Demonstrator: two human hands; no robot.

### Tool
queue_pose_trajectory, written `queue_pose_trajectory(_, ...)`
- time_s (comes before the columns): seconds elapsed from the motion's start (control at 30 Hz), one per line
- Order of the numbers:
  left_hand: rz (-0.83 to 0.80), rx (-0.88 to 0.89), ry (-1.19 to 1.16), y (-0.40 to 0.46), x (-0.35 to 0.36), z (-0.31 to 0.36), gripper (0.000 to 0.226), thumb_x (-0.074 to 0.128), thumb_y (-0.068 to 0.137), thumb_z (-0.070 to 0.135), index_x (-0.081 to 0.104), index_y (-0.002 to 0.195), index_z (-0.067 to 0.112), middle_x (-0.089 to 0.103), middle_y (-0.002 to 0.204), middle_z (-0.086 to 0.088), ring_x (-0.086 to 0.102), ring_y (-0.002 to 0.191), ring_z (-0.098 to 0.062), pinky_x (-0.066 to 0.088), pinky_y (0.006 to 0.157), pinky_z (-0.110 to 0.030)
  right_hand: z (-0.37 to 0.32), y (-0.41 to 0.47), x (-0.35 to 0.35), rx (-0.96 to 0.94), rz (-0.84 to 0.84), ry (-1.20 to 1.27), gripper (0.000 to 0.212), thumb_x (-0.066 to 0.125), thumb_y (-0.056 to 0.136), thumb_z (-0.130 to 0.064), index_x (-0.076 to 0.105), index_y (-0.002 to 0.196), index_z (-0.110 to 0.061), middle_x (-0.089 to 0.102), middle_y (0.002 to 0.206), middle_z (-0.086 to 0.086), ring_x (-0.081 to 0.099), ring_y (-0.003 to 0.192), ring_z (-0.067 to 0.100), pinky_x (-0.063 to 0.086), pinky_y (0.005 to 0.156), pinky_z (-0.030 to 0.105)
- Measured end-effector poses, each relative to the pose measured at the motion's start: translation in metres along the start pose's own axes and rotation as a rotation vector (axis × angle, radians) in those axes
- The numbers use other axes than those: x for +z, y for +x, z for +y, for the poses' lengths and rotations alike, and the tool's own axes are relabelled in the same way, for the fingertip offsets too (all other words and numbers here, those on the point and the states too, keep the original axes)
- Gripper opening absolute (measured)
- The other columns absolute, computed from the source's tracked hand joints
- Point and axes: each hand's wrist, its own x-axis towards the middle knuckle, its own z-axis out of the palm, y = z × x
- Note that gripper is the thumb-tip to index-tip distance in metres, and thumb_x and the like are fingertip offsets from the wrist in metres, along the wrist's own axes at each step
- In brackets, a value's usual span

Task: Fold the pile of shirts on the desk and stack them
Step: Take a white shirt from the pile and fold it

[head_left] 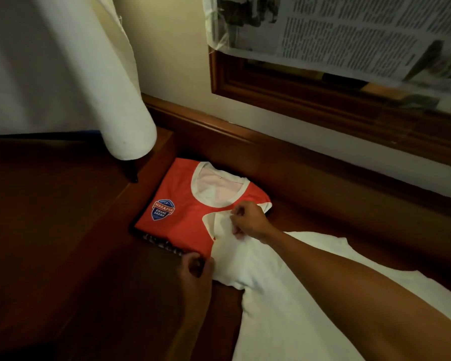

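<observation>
**White shirt spread at its shoulders beside the folded stack**

Observation: both hands pinch the white shirt (276, 290) at its far end. The right hand (248, 221) has thumb and fingers curled on the cloth near the neckline, where the shirt overlaps the near corner of the red shirt (193, 217). The left hand (195, 267) grips the left shoulder edge, fingers curled round the fabric. The white shirt runs from the hands back toward the wearer, unfolded, one sleeve lying out to the right.

Interpretation: holding the two shoulder points apart probably serves to pull the cloth taut and square it before the first fold. The overlap onto the red shirt looks incidental to working close beside the stack.

Stack: the red shirt lies folded, collar away from the wearer, badge (163, 209) showing at its left. A dark patterned garment (162, 244) peeks out beneath its near edge, so at least two items appear done.

Surface and room: dark polished wooden tabletop (63, 217), set against a pale wall with a wood moulding. A cream lampshade (94, 74) hangs over the left side. A wood-framed panel (297, 100) on the wall is partly covered with newspaper (349, 29). Lighting is dim and warm.
</observation>
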Motion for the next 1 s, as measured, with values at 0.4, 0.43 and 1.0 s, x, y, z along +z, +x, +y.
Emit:
queue_pose_trajectory(0.4,0.077,0.295,0.32,-0.001,0.018,0.009,0.018,0.067,0.077,0.027,0.056,0.09,0.02,0.054,0.092,0.0,0.052,0.083,-0.019,0.047,0.069,-0.035,-0.003,-0.037,0.004,-0.146,0.301,0.112,0.033,0.056,0.091,-0.001,0.061,0.12,-0.016,0.06,0.118,-0.006,0.054,0.111,0.008,0.046,0.086,0.017)
queue_pose_trajectory(0.43,0.076,0.434,0.375,0.002,0.025,0.016,0.018,0.065,0.077,0.027,0.059,0.092,0.019,0.055,0.095,-0.001,0.052,0.085,-0.019,0.048,0.069,-0.035,0.011,-0.044,0.002,-0.097,0.431,0.07,0.029,0.057,0.092,-0.003,0.062,0.117,-0.016,0.062,0.115,-0.004,0.057,0.109,0.011,0.046,0.084,0.017)
queue_pose_trajectory(1.0,-0.553,1.025,1.328,0.0,0.15,0.013,0.07,0.074,0.072,0.052,0.06,0.133,0.02,0.035,0.153,-0.016,0.031,0.143,-0.036,0.023,0.109,-0.064,0.162,-0.136,-0.086,0.301,0.586,-0.429,0.051,0.056,0.094,-0.016,0.044,0.143,-0.02,0.034,0.154,0.005,0.029,0.142,0.025,0.027,0.115,0.04)
